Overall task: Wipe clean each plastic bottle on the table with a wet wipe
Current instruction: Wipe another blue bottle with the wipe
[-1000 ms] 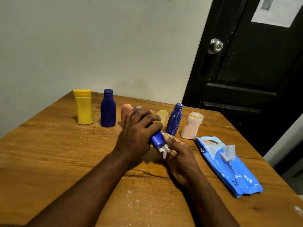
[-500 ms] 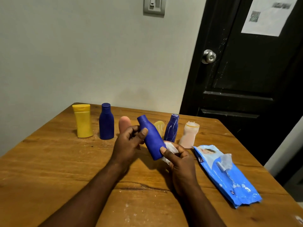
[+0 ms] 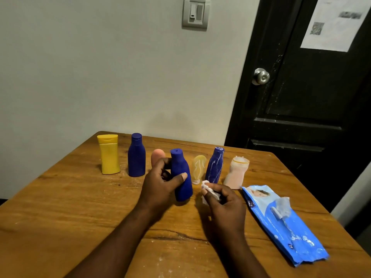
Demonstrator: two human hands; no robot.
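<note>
left hand (image 3: 160,185) grips blue bottle (image 3: 179,165), half-hiding pink bottle (image 3: 157,156); right hand (image 3: 225,202) pinches crumpled wipe (image 3: 206,185).

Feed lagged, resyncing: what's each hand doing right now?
Left hand: grips the dark blue plastic bottle.
Right hand: pinches the crumpled white wet wipe.

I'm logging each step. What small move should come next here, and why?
Probably stand the held blue bottle in the row's gap between the pink bottle and the pale yellow bottle. The left hand grips it upright, and the wipe in the right hand is clear of it, so wiping looks done.
</note>
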